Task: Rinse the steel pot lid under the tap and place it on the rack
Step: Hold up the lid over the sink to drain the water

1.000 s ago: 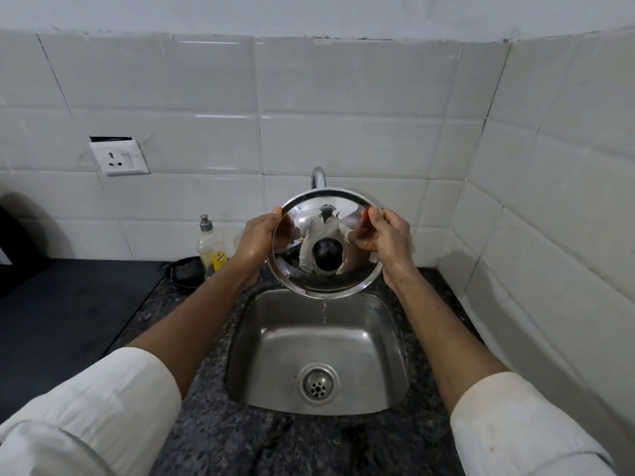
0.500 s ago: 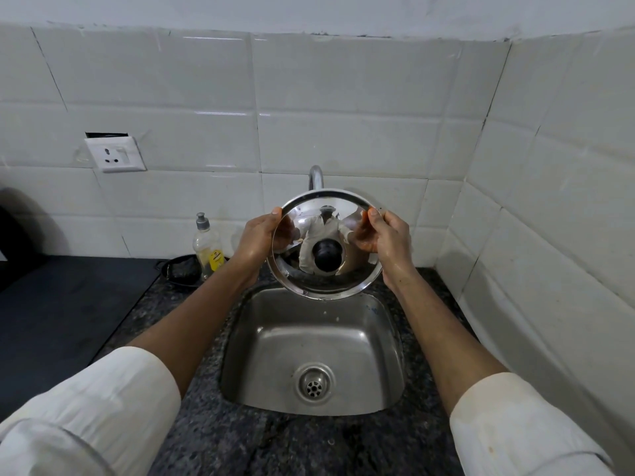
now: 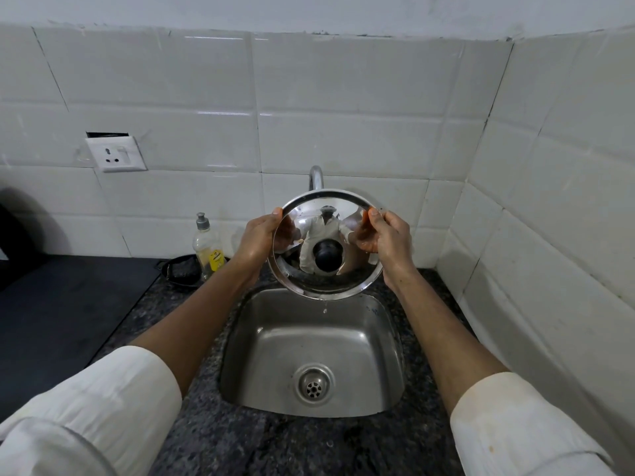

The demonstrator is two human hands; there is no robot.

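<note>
In the head view, the steel pot lid (image 3: 326, 243) is held up on its edge directly above the sink (image 3: 385, 389), with its shiny domed side and its black knob (image 3: 325, 258) turned toward the person. The left hand (image 3: 256, 240) grips the rim on the left side of the lid and the right hand (image 3: 390, 240) grips the rim on the right side; both hands are closed on the rim, with the thumbs on the front face and the other fingers behind. I judge that the lid is held upright like this so the water runs down to the lowest point of the rim and falls into the sink, not on the counter; a drop (image 3: 324, 309) hangs just under the lid.

The tap (image 3: 316, 176) rises just behind the lid, and only its curved top is visible. I cannot tell if water is flowing, because the lid hides the spout.

A soap bottle (image 3: 208, 249) stands on the counter well to the left of the sink. No rack appears in this view, so the placing step is not yet done.
</note>
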